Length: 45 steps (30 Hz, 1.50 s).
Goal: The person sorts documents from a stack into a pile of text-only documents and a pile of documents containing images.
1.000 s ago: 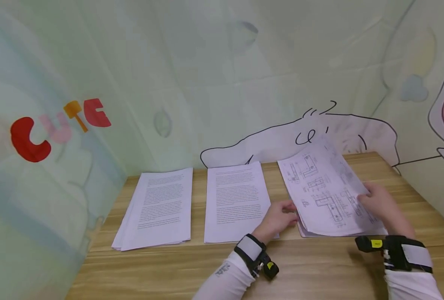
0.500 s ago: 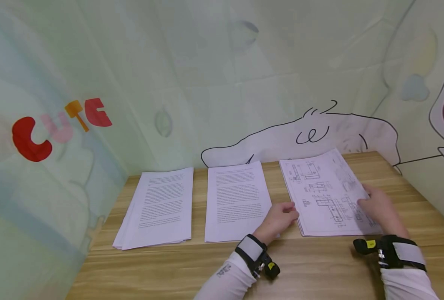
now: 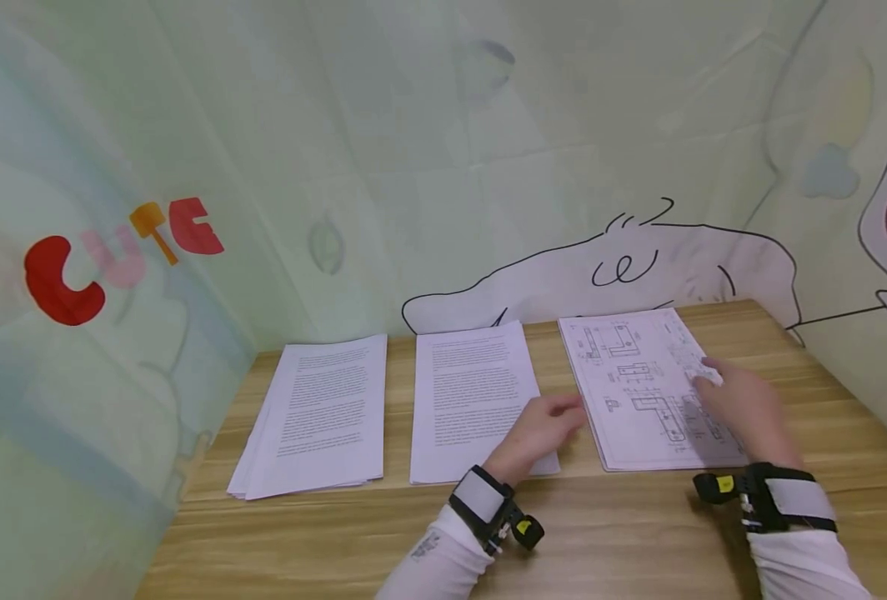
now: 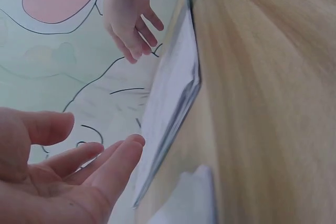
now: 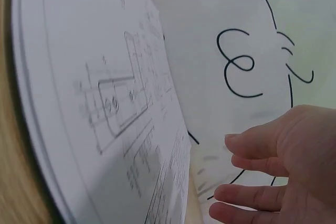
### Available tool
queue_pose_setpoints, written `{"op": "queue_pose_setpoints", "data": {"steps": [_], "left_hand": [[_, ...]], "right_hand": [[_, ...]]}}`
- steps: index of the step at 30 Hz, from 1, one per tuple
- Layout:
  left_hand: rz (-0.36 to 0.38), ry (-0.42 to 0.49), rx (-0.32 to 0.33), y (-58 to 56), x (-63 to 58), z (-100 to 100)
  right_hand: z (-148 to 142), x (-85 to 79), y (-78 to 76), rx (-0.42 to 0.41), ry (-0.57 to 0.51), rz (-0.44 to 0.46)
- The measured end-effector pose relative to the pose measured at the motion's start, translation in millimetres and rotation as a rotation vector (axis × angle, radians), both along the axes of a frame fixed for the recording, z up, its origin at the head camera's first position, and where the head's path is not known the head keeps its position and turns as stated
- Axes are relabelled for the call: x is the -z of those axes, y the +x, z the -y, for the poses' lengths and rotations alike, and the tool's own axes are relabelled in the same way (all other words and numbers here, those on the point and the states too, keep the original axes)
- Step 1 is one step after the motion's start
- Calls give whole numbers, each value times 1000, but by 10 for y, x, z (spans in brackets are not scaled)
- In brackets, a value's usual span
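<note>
Drawings are covering the top sheet of the right-hand stack of paper: thin black outlines of L-shaped parts with small dimension marks, set in rows across a white page, with a block of fine print toward its right edge. This stack is lying flat on the wooden table, at the right end of a row of three, its far edge close to the wall. In the right wrist view the printed lines are showing clearly on the top sheet, and the edges of the sheets beneath are showing as a thin grey band.

The right hand is hovering over the right part of the drawing stack, its fingers lying straight and slightly apart, gripping nothing; whether they are touching the page I cannot tell. The left hand is hanging just above the gap between the drawing stack and the middle stack, palm open, its fingers relaxed and spread, holding nothing. Both wrists are wearing black straps over white sleeves.

The middle stack and the left stack are showing dense lines of plain text, the left one lying a little fanned at its lower edge. Behind the table, a pale wall is carrying a black line cartoon and the red letters "CUTE".
</note>
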<state>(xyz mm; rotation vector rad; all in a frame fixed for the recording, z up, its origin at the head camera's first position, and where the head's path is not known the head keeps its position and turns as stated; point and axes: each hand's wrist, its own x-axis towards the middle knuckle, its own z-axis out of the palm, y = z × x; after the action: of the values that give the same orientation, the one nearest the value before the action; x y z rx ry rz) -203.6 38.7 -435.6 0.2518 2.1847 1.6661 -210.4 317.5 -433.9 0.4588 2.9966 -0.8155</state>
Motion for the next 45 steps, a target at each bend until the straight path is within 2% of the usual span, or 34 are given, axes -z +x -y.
{"op": "queue_pose_setpoints", "data": {"steps": [7,14,20,23,25,27,30,33,39,45], "left_hand": [[-60,69,-21,16,-141,267],[-165,-32,-53,-50,-214,618],[-196,-55,-80,-110,-339,956],[-256,-101,-104,-134,-358,1147],[-340,-152,-123,-158,-349,1271],[-391,-188,-141,-180,-346,1389],[-384,-215,-171,-198,-351,1559],[-348,-244,-213,-202,-365,1725],[-381,-301,-263,-175,-321,2066],[-372,-370,-313,-158,-269,2350]], "right_hand": [[394,-111,-46,-102,-42,-172],[783,-135,-34,-152,-104,-360],[1123,-77,-46,-216,-133,-443],[1310,-47,-65,-253,-164,-451],[1430,-33,-78,-282,-189,-444],[1544,-25,-85,-307,-214,-434],[1706,-24,-81,-344,-265,-406],[1871,-19,-80,-374,-312,-384],[2201,-20,-76,-404,-392,-320],[2529,-9,-81,-460,-491,-287]]}}
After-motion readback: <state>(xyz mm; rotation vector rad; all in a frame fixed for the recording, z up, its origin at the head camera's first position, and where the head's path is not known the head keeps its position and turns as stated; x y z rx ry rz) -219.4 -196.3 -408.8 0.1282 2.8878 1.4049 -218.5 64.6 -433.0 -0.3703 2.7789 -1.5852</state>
